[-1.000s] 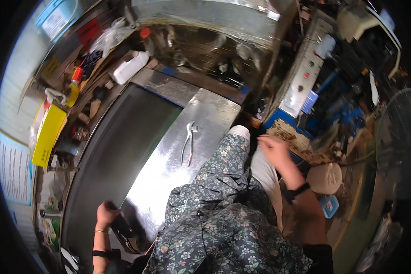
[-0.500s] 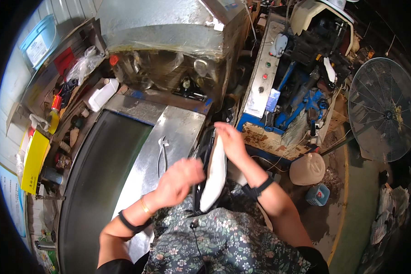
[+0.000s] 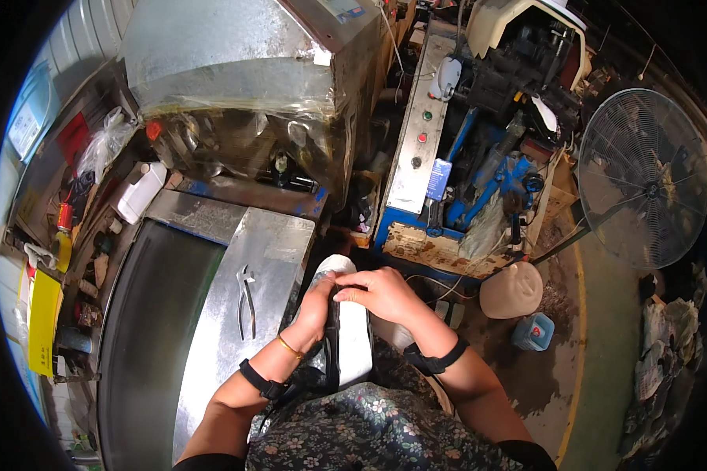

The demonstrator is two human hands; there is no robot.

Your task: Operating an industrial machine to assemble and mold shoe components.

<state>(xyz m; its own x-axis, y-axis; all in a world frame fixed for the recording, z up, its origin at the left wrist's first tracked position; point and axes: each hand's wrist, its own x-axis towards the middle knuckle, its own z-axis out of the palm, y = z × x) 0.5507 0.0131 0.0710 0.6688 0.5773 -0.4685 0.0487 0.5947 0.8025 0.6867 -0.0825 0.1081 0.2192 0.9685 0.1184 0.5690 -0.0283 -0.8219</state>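
Observation:
A shoe with a white bottom (image 3: pixel 355 345) and a black upper lies lengthwise in front of my apron, its rounded white end pointing away from me. My left hand (image 3: pixel 314 304) is closed round the shoe's left side, thumb near the top. From the right, my right hand (image 3: pixel 383 295) reaches over the shoe, with thumb and fingertips pinched at its black edge beside the left hand. Whatever the fingertips grip there is too small to make out. To the left, a pair of pliers (image 3: pixel 247 304) rests on the metal plate (image 3: pixel 269 243).
A dark conveyor belt (image 3: pixel 161 314) runs along the left, below a metal housing (image 3: pixel 220 59). Ahead right stands a blue machine (image 3: pixel 416 235) with buttons. A large fan (image 3: pixel 648 180), a beige jug (image 3: pixel 511 290) and a small blue container (image 3: pixel 532 333) are at the right.
The shoe has turned so its white bottom faces up more. My left hand has come onto its side, and my right hand has moved from its far end to the black edge.

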